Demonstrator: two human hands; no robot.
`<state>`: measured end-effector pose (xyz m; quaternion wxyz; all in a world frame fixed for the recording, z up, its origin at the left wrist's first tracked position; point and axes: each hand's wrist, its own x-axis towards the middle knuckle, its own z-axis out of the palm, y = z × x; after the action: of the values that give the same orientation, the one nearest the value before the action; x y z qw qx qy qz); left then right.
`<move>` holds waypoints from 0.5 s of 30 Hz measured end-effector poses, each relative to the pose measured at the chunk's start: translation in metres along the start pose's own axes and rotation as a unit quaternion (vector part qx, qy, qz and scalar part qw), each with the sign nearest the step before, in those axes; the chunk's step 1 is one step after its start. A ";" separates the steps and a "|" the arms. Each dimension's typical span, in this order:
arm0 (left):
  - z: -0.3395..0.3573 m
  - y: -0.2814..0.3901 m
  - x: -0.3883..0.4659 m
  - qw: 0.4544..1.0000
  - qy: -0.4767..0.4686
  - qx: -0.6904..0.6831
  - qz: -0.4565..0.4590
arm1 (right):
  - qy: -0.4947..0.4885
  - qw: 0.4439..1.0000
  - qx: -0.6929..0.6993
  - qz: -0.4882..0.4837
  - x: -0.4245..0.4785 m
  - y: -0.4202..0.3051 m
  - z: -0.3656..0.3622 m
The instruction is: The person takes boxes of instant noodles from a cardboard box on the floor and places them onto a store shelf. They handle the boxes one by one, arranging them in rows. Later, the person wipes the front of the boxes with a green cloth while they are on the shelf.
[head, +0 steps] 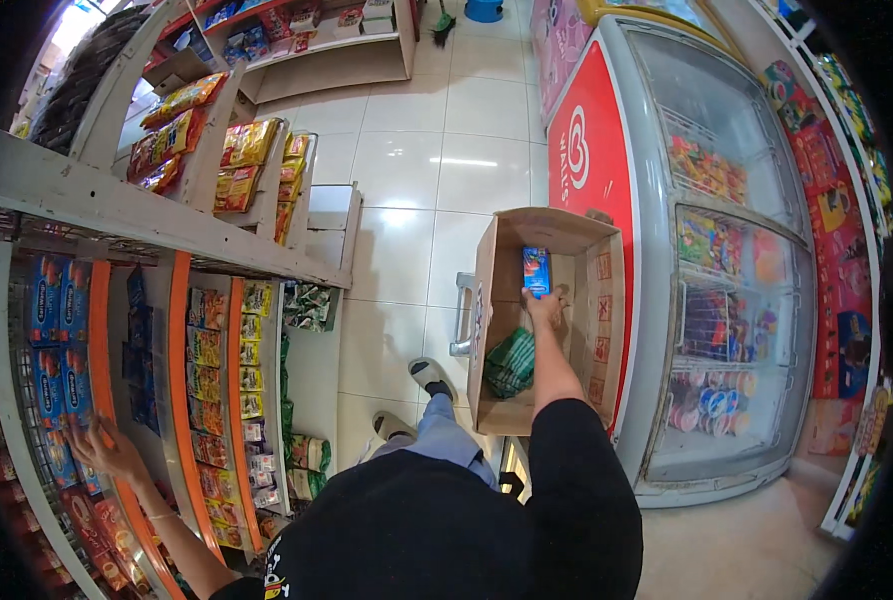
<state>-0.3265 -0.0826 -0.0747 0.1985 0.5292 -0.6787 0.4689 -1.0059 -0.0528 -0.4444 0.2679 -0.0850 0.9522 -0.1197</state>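
Observation:
My right hand (548, 306) reaches down into a tall-sided cardboard carton (596, 247) and grips the near end of a small blue tea box (536, 266). A green plaid bundle (512, 364) lies in the near left part of the carton, below my wrist. On the left, my left hand (105, 450) is at a shelf of blue SariWangi tea boxes (62, 379), its fingers spread. The fingertips overlap the lower boxes; whether they touch them I cannot tell. Red packs (94, 525) lie on the same shelf, nearer to me.
A Wall's ice cream freezer (649, 300) stands right beside the carton. A metal handle (461, 315) juts out at the carton's left side. Shelves with orange edge strips (180, 360) hold hanging sachets (205, 375). A broom (442, 30) and a blue bucket (484, 9) stand farther up the tiled floor (394, 247).

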 end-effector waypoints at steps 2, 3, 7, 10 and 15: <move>-0.008 0.030 -0.002 0.998 -0.055 -0.021 -0.019 | 0.004 0.999 -0.047 -0.017 0.001 -0.008 0.005; -0.012 0.041 -0.005 0.996 -0.081 -0.030 -0.031 | 0.006 0.997 -0.069 -0.028 0.003 -0.012 0.008; -0.003 0.050 -0.032 0.966 -0.145 -0.145 -0.159 | -0.095 0.994 0.039 0.036 0.017 -0.005 0.023; -0.003 0.052 -0.051 0.904 -0.208 -0.256 -0.274 | -0.237 0.858 0.440 0.117 0.010 0.011 0.024; -0.015 0.123 -0.024 0.892 -0.095 -0.350 -0.269 | -0.235 0.632 0.737 0.053 -0.069 0.033 -0.022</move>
<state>-0.4329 -0.0570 -0.1385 0.4245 0.6296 -0.6461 0.0769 -0.9628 -0.0016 -0.4018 0.4616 0.1658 0.4550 -0.7432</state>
